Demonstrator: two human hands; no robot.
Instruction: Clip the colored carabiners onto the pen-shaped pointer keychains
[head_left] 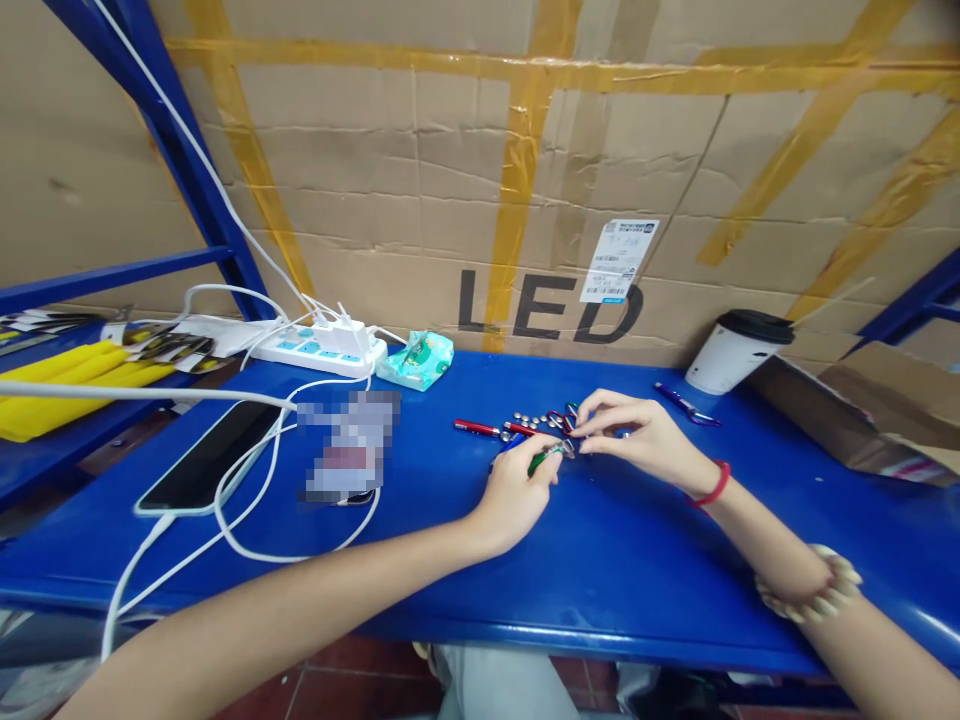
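My left hand (521, 495) is closed around a slim green penlight (545, 458), with its metal end pointing to the right. Close beside that end, my right hand (641, 435) has its thumb and fingers pinched together; what lies between them is too small to make out. Behind the hands are a red penlight (476, 428), a second red one (525, 429) partly covered, and several small silver button cells (536, 420). A red carabiner clip (556, 420) lies near my right fingertips. A blue penlight with a purple clip (686, 404) rests farther right.
On the blue table (600, 580), a lidded paper cup (735, 350) and an open cardboard box (862, 410) stand at right. At left are a phone (214, 460), white cables, a power strip (319, 350), a green packet (420, 360) and a blurred-out item (352, 445). A large carton (420, 200) stands behind.
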